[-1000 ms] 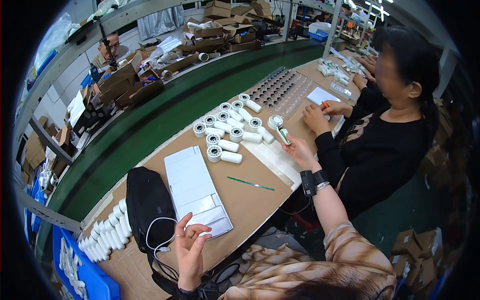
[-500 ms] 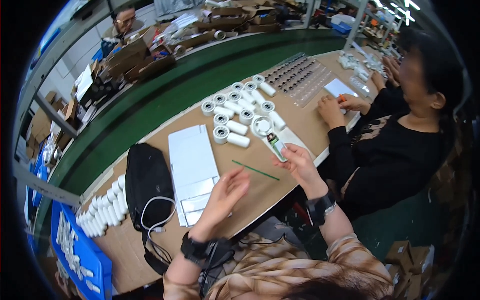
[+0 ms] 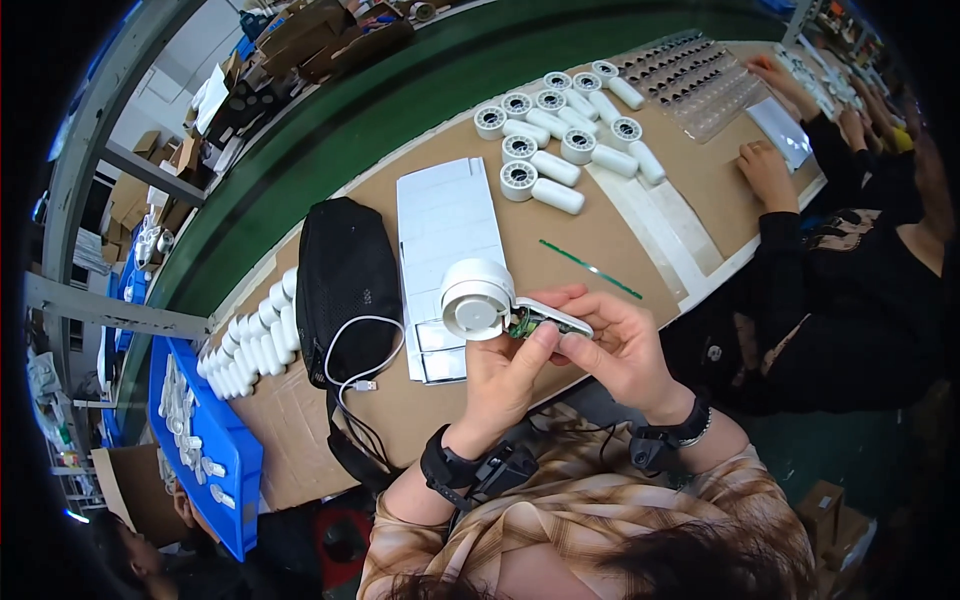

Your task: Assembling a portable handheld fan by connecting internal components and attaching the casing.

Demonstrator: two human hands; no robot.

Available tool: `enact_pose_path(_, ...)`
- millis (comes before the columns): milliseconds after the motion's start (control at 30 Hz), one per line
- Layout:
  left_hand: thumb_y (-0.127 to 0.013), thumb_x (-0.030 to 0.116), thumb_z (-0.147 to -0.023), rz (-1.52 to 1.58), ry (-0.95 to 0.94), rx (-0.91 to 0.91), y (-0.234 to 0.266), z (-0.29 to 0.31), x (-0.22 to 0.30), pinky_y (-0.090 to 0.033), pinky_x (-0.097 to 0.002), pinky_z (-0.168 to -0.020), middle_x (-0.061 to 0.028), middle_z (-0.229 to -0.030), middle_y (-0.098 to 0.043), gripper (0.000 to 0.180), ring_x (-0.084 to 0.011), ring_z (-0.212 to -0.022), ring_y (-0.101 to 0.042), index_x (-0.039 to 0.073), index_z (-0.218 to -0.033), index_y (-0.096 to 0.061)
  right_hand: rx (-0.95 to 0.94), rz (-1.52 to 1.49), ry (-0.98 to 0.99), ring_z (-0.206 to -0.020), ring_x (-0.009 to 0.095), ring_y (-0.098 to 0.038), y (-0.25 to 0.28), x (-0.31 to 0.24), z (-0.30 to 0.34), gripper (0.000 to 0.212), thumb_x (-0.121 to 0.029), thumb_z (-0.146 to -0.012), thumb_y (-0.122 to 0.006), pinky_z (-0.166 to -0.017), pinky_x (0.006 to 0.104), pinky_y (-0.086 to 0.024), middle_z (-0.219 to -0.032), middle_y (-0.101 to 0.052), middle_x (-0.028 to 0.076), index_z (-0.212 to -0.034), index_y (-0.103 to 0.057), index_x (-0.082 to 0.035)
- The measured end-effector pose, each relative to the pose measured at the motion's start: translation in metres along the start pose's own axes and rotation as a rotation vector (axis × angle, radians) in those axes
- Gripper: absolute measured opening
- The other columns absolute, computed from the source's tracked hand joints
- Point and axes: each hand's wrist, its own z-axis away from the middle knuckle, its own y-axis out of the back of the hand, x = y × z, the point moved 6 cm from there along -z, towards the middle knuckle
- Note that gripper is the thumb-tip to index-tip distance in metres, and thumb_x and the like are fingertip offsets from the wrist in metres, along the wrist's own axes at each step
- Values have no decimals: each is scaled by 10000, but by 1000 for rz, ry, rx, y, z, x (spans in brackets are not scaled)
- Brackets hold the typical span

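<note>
Both hands meet in front of me on a small white handheld fan (image 3: 477, 298), whose round head points left. Its handle is uncovered on the near side and shows a green circuit board (image 3: 532, 321). My left hand (image 3: 500, 385) is closed around the part below the head, its thumb pressed on the handle near the board. My right hand (image 3: 630, 350) pinches the handle's far end between thumb and fingers. Just beyond the hands lies a thin green strip (image 3: 590, 268). Farther back, several similar white fans (image 3: 518, 180) lie in rows.
White flat sheets (image 3: 450, 220) lie left of the fans, beside a black pouch (image 3: 345, 280) with a white cable (image 3: 375, 322). White cylinders (image 3: 250, 345) and a blue tray (image 3: 240, 450) of parts sit far left. A co-worker's hand (image 3: 768, 175) rests right, near clear blister trays (image 3: 705, 95).
The fan has come nearer and left, its head now pointing left. My left hand, empty before, has closed on it beside my right. The whole view has shifted.
</note>
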Motion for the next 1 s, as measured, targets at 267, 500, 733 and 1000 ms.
enact_pose_path(267,-565,245,-881,6,1,41,3,0,1,-528,-319,-776,-215,-1153,-547,369,-215,-968,-590,-32,-1117,-505,36,17,38,-963,137,-581,-3,-1,-3,237,1,-884,-530,-828,276,-515,-1096,-581,136,-1106,-497,77)
enact_pose_path(500,-518,217,-915,19,70,67,12,-11,-18,-518,-276,-733,-176,-1145,-567,315,-166,-917,-594,-30,-1111,-515,89,76,-78,-918,124,-600,14,22,-10,255,-55,-904,-525,-763,256,-534,-1124,-575,120,-1126,-506,70)
enact_pose_path(733,-517,215,-921,125,183,6,18,-29,-50,-480,-293,-823,-134,-1207,-535,375,-157,-1003,-557,-10,-1213,-448,188,-145,-223,-912,142,-615,45,46,-18,306,-118,-916,-522,-775,234,-525,-1110,-588,116,-1166,-502,56)
enact_pose_path(1000,-598,155,-861,-3,233,-98,26,-13,-39,-410,-328,-941,-124,-1215,-511,506,-192,-1124,-497,13,-1291,-372,650,-378,14,-903,199,-626,171,16,-8,306,-171,-907,-547,-746,225,-533,-1048,-598,119,-1130,-507,36)
